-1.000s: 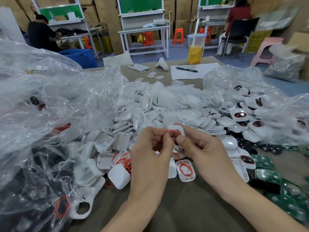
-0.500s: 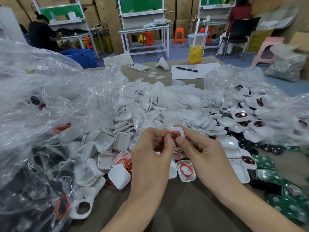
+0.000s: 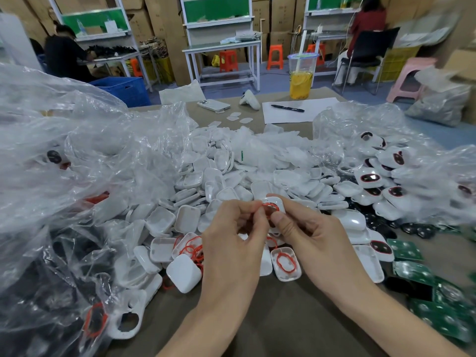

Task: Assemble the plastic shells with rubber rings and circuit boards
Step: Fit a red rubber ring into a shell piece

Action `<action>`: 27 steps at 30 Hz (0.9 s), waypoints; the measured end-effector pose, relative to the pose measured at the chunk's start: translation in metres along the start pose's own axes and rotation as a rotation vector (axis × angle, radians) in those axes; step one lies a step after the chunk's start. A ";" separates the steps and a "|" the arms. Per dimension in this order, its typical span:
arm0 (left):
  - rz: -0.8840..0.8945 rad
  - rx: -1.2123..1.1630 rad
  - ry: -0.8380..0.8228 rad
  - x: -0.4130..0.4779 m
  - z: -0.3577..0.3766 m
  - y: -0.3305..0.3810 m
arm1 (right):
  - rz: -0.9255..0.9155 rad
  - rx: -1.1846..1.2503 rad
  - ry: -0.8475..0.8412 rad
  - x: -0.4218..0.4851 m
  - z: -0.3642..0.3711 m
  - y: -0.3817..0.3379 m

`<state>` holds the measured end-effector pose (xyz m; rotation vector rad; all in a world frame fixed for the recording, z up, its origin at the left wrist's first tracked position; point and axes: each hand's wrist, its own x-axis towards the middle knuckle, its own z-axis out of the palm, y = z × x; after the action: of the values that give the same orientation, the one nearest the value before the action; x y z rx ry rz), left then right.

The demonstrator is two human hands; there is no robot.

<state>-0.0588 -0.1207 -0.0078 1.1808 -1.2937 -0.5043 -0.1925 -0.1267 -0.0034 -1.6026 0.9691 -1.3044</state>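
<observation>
White rounded shell (image 3: 279, 203) with thin red ring (image 3: 270, 207)

No legible text, label, brand or number, faint pale print on black pen (image 3: 287, 108), beyond white shells (image 3: 226, 181), unreadable

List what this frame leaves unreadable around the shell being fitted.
Head view only.
The shell: lower half hidden by the left hand and right hand.
The red ring: seating unclear, too small and partly covered by fingers.
The circuit boards: blurred, cut off by the right edge.
The left bag: contents veiled by crinkled film.
</observation>
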 end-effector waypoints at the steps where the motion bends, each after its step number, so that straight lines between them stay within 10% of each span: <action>1: -0.002 -0.007 0.000 0.000 0.000 0.000 | 0.000 0.015 -0.002 0.000 0.000 0.000; 27: 0.055 0.022 0.021 0.006 0.000 0.002 | 0.096 0.178 0.013 0.005 0.002 -0.010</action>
<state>-0.0581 -0.1253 -0.0035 1.1628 -1.3134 -0.4377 -0.1887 -0.1270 0.0074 -1.3972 0.9000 -1.2985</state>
